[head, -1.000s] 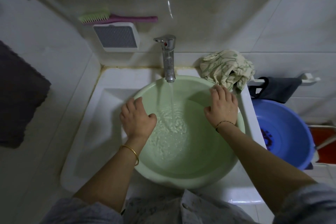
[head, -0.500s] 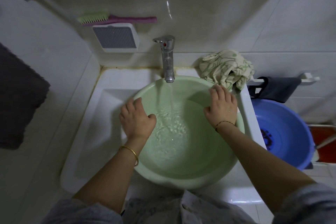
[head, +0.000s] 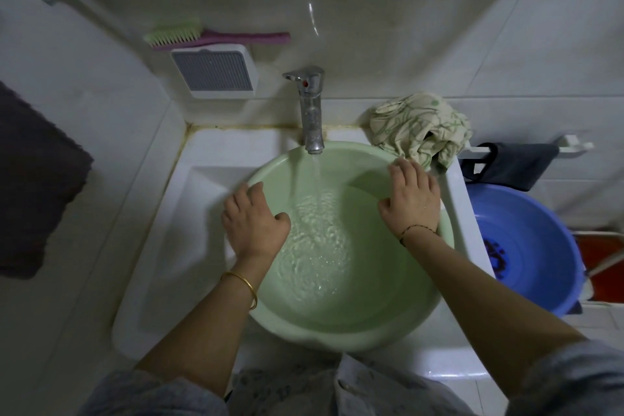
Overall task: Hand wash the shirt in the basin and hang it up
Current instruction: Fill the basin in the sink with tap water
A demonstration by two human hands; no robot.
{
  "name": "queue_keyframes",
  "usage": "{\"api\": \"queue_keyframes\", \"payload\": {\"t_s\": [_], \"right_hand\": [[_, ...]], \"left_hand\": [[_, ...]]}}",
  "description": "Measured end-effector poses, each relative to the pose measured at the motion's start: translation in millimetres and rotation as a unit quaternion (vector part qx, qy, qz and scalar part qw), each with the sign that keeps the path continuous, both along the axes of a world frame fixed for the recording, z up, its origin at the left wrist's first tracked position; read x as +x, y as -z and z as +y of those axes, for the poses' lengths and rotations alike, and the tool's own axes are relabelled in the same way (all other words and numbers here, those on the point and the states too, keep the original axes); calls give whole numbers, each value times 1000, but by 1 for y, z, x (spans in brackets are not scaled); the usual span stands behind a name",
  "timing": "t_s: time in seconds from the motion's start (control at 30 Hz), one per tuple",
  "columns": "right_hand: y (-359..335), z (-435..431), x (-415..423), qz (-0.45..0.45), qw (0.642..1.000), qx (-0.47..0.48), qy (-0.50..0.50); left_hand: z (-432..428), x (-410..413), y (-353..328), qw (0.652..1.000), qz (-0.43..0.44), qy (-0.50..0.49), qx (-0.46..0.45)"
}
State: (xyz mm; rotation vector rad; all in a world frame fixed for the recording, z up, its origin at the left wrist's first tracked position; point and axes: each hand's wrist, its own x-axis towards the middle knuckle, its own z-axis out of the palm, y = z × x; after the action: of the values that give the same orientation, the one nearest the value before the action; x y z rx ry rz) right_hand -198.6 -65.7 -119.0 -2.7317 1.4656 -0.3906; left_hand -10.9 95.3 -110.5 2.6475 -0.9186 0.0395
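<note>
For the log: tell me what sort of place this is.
Most likely a home bathroom or laundry corner: a white sink against a tiled wall, a running faucet filling a green basin, a scrub brush above.

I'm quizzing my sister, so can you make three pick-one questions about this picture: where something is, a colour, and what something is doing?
1. Where is the shirt? A) on the floor B) hung on a rail C) on the sink corner
2. What colour is the tub beside the sink? A) blue B) red C) yellow
3. The tap is: A) off B) running C) wrapped in cloth
Answers: 1 C, it lies bunched on the back right corner; 2 A, its wall is blue; 3 B, water streams into the basin.
</note>
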Motion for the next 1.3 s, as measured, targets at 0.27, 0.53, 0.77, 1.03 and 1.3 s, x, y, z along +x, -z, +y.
{"api": "queue_keyframes", "payload": {"t_s": [0.27, 0.53, 0.77, 1.03, 1.3], "right_hand": [[2, -1, 0, -8, 1000, -4, -1], [2, -1, 0, -3, 1000, 0, -2], [3, -1, 0, -9, 1000, -9, -2], [3, -1, 0, -5, 1000, -5, -3], [4, -2, 0, -13, 1000, -14, -3]], "left_hand": [[0, 0, 1, 1000, -1, 0, -8], [1, 0, 0, 1000, -2, 2, -5], [0, 0, 1, 1000, -9, 3, -8], [0, 0, 1, 1000, 2, 3, -2], [0, 1, 3, 1000, -4, -1, -6]]}}
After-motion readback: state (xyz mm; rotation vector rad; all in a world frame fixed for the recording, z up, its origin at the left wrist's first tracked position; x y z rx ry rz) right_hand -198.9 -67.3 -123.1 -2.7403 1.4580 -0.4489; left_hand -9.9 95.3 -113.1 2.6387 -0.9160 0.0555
